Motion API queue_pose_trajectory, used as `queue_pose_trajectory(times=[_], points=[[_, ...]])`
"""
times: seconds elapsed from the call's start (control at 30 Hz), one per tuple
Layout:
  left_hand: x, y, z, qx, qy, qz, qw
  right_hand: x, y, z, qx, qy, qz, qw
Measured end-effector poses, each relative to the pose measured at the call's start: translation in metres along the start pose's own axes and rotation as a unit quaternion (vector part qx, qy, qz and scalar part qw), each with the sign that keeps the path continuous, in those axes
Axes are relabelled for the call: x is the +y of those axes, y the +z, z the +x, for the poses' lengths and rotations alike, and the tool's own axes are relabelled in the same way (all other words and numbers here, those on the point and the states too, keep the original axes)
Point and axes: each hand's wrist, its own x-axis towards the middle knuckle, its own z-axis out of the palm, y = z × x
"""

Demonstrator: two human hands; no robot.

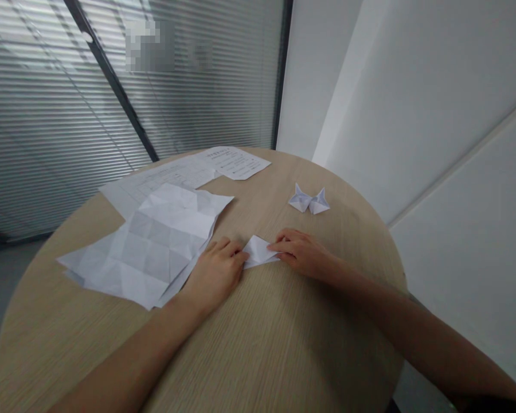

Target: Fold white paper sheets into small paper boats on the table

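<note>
A small folded sheet of white paper [257, 250], roughly triangular, lies on the round wooden table [249, 344]. At its left corner my left hand [217, 268] grips it, thumb and fingers closed together on the edge. My right hand [303, 252] pinches the right corner, with the thumb below and the fingers above. Just left of my left hand, large creased white sheets [163, 241] lie in an overlapping pile. Beyond my right hand sits a folded paper piece [309, 201] with two pointed parts.
Printed sheets [236, 162] and a drawn-on sheet [155, 182] lie along the table's far side. Behind the table is a glass partition with blinds [215, 86]. A white wall [447, 189] rises close on the right.
</note>
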Motion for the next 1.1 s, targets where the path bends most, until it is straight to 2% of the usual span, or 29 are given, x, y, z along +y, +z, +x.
queue_pose_trajectory(times=[0.07, 0.17, 0.5, 0.67, 0.87, 1.1], points=[[0.000, -0.006, -0.001, -0.026, 0.020, 0.006, 0.999, 0.001, -0.002, -0.002, -0.006, -0.021, -0.007, 1.000], [-0.002, -0.008, -0.002, -0.032, 0.023, -0.007, 0.999, 0.000, -0.003, -0.004, -0.011, -0.023, -0.002, 1.000], [-0.016, 0.010, -0.001, 0.005, -0.076, -0.125, 0.989, -0.005, -0.002, -0.001, 0.029, 0.095, 0.085, 0.991], [-0.016, 0.011, 0.000, 0.021, -0.097, -0.149, 0.984, -0.002, 0.000, 0.000, 0.045, 0.094, 0.098, 0.990], [-0.014, 0.011, 0.002, 0.019, -0.166, -0.217, 0.962, 0.002, 0.004, 0.000, 0.050, 0.113, 0.134, 0.983], [-0.013, 0.009, 0.004, 0.012, -0.174, -0.230, 0.958, 0.003, 0.003, 0.002, 0.052, 0.095, 0.138, 0.985]])
